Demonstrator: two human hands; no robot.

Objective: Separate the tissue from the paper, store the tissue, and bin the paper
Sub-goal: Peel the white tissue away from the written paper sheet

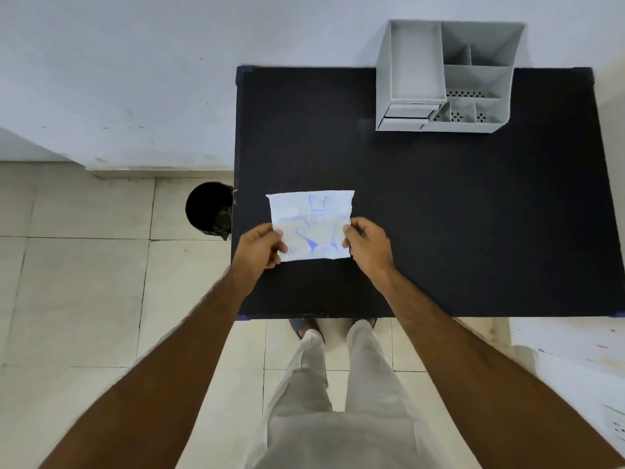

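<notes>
Both hands are pinched on a thin white packet (311, 225) with blue print, kinda crinkly and squarish: left hand (260, 244) clamps its left edge, right hand (367, 241) its right edge, thumbs on top. It's held flat over the matte black table (439, 214), near the front left. Arms reach straight out. Grey plastic organizer (443, 76) sits far right; round black bin (209, 208) on the tiled floor, left.

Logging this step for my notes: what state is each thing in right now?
Paper packet: flat, unopened, held at both side edges.
Left hand: pinching the packet's left edge.
Right hand: pinching its right edge.
Organizer: compartments look empty.
Bin: open, on the floor beside the table.
</notes>
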